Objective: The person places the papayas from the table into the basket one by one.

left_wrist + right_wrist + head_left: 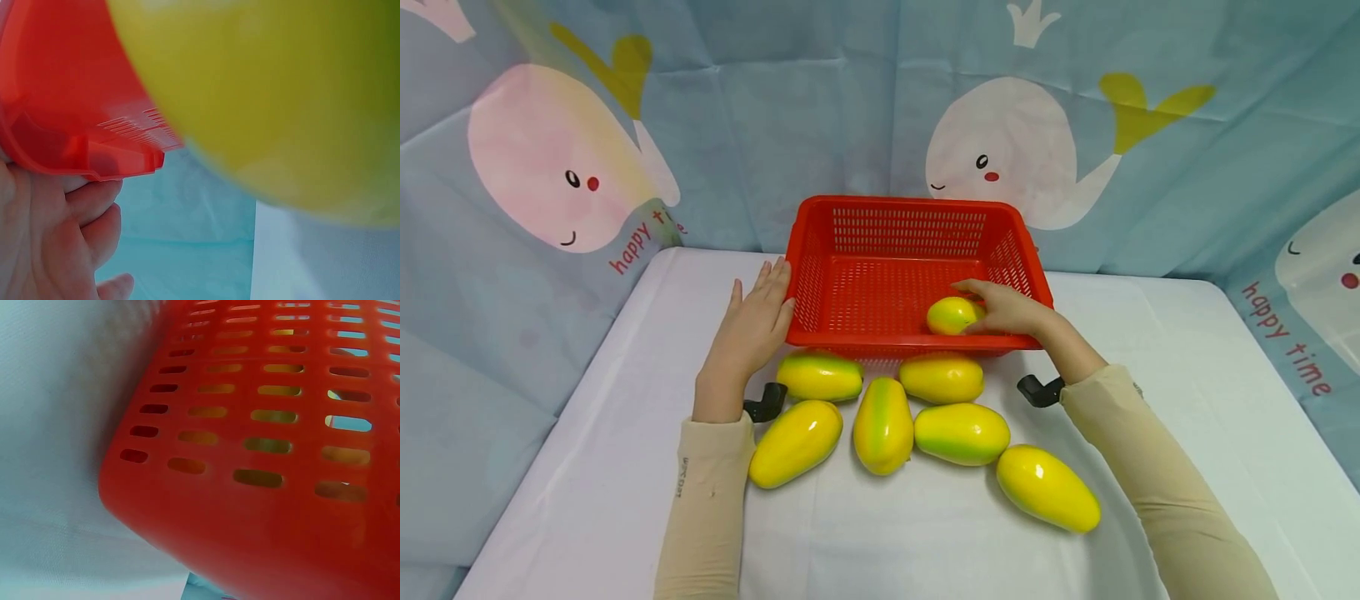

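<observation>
A red plastic basket (917, 340) with slotted walls stands on the table. Inside its front right part lies a yellow-green papaya (952, 316), and my right hand (1009, 308) reaches over the rim and grips the fruit's right end between thumb and fingers. My left hand (757, 321) rests against the basket's left side, its fingers extended along the rim. In the left wrist view, the fingers (97, 215) touch the underside of the red rim, and a large blurred papaya (269, 100) fills the upper right. The right wrist view shows the basket's slotted wall (250, 519); the right hand is hidden there.
Several more papayas lie in front of the basket, among them an upright-pointing one (883, 427) in the middle and one (1048, 488) at the far right. A white cloth (865, 542) covers the table. Behind hangs a blue whale-print curtain (790, 125).
</observation>
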Tool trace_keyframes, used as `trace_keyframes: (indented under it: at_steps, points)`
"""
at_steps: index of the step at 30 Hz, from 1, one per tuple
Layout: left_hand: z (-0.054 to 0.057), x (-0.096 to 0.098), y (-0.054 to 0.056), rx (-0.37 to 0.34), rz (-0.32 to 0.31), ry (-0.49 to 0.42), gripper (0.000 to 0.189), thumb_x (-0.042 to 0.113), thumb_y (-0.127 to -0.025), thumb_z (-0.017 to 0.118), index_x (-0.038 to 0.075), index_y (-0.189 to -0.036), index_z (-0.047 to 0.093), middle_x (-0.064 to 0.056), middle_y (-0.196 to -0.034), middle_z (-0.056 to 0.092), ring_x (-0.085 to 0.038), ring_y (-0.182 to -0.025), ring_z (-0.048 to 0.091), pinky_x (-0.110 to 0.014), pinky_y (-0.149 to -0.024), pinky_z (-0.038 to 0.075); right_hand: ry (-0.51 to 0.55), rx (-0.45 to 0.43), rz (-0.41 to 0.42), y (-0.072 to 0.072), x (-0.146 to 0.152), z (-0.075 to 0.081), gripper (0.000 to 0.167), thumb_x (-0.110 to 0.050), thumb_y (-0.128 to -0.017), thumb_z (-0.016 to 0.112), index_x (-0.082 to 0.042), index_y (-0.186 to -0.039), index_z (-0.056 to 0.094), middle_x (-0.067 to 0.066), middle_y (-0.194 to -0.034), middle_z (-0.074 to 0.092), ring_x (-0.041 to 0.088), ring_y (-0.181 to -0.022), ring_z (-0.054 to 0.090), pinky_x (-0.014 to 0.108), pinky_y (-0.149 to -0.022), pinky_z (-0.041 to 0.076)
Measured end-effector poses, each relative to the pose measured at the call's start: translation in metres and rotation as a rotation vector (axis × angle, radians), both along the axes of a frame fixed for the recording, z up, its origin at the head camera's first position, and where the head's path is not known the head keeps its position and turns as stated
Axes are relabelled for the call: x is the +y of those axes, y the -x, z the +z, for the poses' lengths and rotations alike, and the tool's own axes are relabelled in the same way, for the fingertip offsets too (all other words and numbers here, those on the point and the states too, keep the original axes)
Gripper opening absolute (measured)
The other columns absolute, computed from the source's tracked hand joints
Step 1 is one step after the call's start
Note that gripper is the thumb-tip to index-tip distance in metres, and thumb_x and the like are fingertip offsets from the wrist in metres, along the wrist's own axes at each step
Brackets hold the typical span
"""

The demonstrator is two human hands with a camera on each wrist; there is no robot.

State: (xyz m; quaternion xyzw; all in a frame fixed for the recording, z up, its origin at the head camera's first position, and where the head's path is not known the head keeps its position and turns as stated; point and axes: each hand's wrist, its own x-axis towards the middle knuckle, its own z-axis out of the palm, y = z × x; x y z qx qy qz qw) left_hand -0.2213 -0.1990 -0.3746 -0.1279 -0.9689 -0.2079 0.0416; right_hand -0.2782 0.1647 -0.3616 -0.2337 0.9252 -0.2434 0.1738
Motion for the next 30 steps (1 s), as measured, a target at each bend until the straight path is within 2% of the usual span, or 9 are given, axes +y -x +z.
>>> trace_keyframes:
  at_steps: [8, 16, 21, 30]
  points:
    - [-0.002, 0.001, 0.001, -0.006, 0.001, 0.009, 0.057, 0.027, -0.102, 0.033, 0.004, -0.151, 0.015, -0.009, -0.156, 0.014, -0.024, -0.144, 0.006, -0.056, -0.111, -0.001, 0.047, -0.001, -0.038, -0.001, 0.003, -0.001, 0.072, -0.019, -0.078, 0.076, -0.005, -0.140, 0.043, 0.016, -0.136, 0.049, 0.033, -0.122, 0.043, 0.052, -0.103, 0.035]
    - [-0.003, 0.002, 0.000, -0.003, 0.002, 0.006, 0.057, 0.026, -0.101, 0.034, 0.003, -0.150, 0.016, -0.010, -0.156, 0.015, -0.025, -0.144, 0.007, -0.057, -0.111, 0.001, 0.159, 0.033, -0.059, -0.007, 0.006, 0.004, 0.068, -0.019, -0.079, 0.076, -0.007, -0.138, 0.045, 0.015, -0.137, 0.048, 0.030, -0.126, 0.041, 0.051, -0.104, 0.033]
    - [-0.002, 0.002, 0.000, -0.004, 0.002, 0.002, 0.057, 0.026, -0.102, 0.033, 0.003, -0.151, 0.015, -0.009, -0.156, 0.014, -0.025, -0.144, 0.006, -0.056, -0.111, 0.000, 0.229, 0.079, -0.071, -0.017, 0.012, 0.013, 0.063, -0.017, -0.080, 0.075, -0.010, -0.137, 0.048, 0.014, -0.136, 0.049, 0.031, -0.124, 0.044, 0.052, -0.099, 0.039]
    - [0.000, 0.000, -0.001, 0.002, 0.003, -0.002, 0.057, 0.027, -0.102, 0.032, 0.004, -0.151, 0.014, -0.010, -0.156, 0.014, -0.025, -0.144, 0.007, -0.057, -0.111, 0.000, 0.358, 0.099, -0.065, -0.044, 0.027, 0.027, 0.059, -0.017, -0.085, 0.070, -0.009, -0.138, 0.047, 0.011, -0.140, 0.047, 0.035, -0.125, 0.043, 0.057, -0.100, 0.036]
